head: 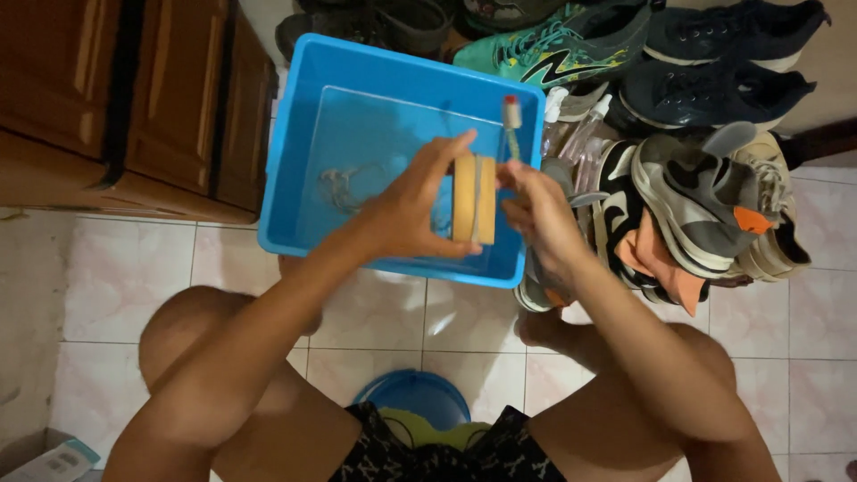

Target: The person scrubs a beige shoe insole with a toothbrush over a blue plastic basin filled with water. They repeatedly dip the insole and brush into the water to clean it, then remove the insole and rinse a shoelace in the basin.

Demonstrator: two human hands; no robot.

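Two hands over a blue plastic tub [303, 134] here, seen from above by someone squatting on a pale tiled floor [116, 295]. The left hand [411, 210] has its grip clamped on a tan, flat-sided shoe piece [474, 198], thumb along the bottom, fingers over the top edge, holding it upright above the tub's right half. The right hand [536, 210] is closed around the handle of a toothbrush [511, 120], whose white and red head pokes up just past the tan piece, close to the tub's far rim.

The tub holds shallow water, with a tangle of grey laces [344, 183] lying in it to the left of the hands. Right beside the tub is a heap of shoes [705, 201], grey, white and orange ones on top, and behind them a teal sneaker [553, 45] and dark navy ones [714, 89], all crowding the right hand's side. Dark wooden cabinet doors [170, 98] stand on the left, tight against the tub's corner. A round blue lid or stool [412, 397] shows between the knees. At the bottom left corner sits a small white and teal carton [55, 460], tilted, its print too small to tell.
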